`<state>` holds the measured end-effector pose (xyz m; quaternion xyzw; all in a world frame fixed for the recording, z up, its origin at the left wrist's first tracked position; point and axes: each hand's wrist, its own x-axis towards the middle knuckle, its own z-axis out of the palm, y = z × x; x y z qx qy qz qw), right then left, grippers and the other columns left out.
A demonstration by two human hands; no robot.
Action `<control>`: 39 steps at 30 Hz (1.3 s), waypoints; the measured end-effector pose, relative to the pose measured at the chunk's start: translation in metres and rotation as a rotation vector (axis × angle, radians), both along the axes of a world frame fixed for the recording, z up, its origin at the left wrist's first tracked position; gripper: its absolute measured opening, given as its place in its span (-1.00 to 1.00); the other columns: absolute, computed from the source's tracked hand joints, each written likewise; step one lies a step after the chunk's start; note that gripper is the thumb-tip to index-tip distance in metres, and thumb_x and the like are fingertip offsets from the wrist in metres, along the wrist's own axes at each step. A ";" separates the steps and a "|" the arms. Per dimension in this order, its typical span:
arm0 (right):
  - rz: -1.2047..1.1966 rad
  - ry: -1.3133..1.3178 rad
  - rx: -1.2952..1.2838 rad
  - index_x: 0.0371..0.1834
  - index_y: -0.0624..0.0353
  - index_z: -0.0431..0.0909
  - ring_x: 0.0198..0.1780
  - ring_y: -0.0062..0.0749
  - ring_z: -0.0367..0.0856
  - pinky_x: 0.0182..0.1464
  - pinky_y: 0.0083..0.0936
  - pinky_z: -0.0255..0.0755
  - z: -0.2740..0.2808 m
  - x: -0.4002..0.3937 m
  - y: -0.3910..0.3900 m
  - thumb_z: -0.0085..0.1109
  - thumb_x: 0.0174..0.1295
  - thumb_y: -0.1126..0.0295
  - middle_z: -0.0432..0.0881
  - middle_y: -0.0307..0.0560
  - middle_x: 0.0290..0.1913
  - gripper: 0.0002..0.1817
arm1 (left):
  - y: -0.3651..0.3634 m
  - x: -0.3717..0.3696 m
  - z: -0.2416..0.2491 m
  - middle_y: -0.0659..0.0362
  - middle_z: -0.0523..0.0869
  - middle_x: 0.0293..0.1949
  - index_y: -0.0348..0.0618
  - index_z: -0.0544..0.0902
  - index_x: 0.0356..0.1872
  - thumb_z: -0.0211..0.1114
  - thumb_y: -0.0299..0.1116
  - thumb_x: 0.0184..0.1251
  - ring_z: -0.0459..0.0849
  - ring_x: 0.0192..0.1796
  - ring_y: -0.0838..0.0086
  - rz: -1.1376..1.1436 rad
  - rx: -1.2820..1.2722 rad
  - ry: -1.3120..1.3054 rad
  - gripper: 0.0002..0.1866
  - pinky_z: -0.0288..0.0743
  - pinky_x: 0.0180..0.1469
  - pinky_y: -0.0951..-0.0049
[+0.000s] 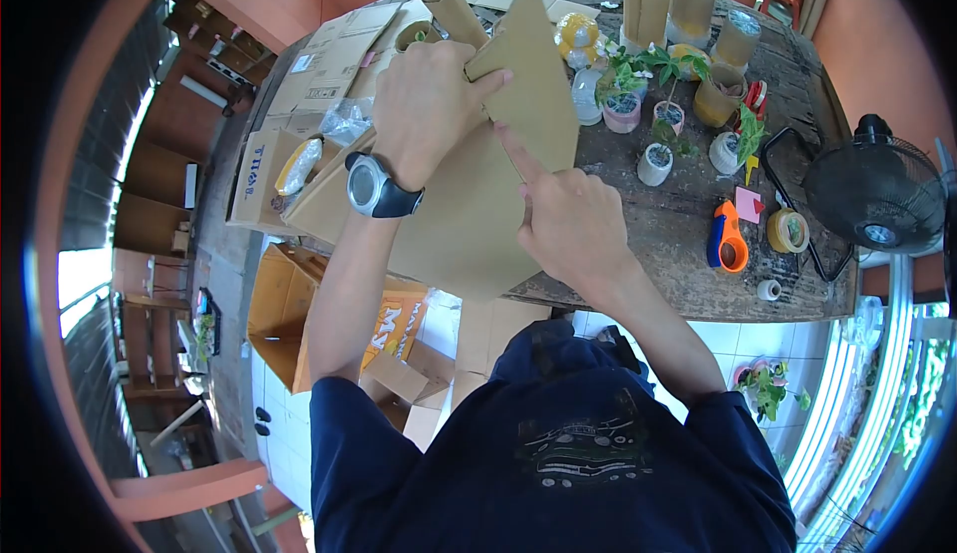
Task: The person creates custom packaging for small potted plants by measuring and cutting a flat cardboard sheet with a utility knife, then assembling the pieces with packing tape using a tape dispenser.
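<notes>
A large brown cardboard sheet (pixel 449 224), bent along a crease with its upper flap raised to a point, is held up in front of me at the table's near edge. My left hand (pixel 427 104), wearing a watch (pixel 369 186), is closed on the upper left part, thumb pressed on the flap. At the right edge, my right hand (pixel 576 219) has its index finger laid along the crease. Its thumb is against the board and the other fingers are curled, partly hidden.
Small potted plants (pixel 670 114), cardboard tubes (pixel 646 4), an orange-and-blue tape dispenser (pixel 729 239), a tape roll (pixel 788 231) and a black fan (pixel 875 194) stand right on the wooden table (pixel 638 289). Flattened cardboard (pixel 334 49) lies left. Open boxes (pixel 279 299) sit below.
</notes>
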<state>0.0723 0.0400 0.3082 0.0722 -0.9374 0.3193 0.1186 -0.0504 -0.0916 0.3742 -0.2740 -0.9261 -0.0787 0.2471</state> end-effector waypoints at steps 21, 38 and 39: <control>0.006 -0.051 0.018 0.56 -0.04 0.22 -0.41 0.22 0.72 -0.31 0.03 0.61 -0.044 0.020 0.010 0.19 0.06 0.52 0.64 0.23 -0.51 -0.13 | 0.011 0.010 -0.017 0.05 0.63 -0.63 -0.14 0.73 -0.55 0.43 0.12 0.24 0.61 -0.57 0.10 -0.005 0.085 0.189 -0.51 0.46 -0.50 0.22; -0.039 -0.249 0.058 0.55 -0.11 0.26 -0.29 0.28 0.69 -0.12 0.12 0.52 0.000 0.036 0.005 0.16 0.21 0.45 0.65 0.27 -0.46 -0.25 | 0.008 0.020 -0.021 0.14 0.67 -0.57 -0.10 0.70 -0.57 0.39 0.09 0.29 0.62 -0.55 0.14 -0.094 0.087 0.235 -0.54 0.45 -0.52 0.24; -0.036 -0.240 0.087 0.55 -0.09 0.25 -0.28 0.28 0.69 -0.12 0.12 0.53 -0.002 0.031 0.004 0.17 0.21 0.44 0.66 0.28 -0.44 -0.24 | 0.012 0.029 -0.017 0.13 0.67 -0.58 -0.09 0.70 -0.57 0.38 0.09 0.29 0.62 -0.55 0.14 -0.090 0.070 0.204 -0.54 0.44 -0.53 0.23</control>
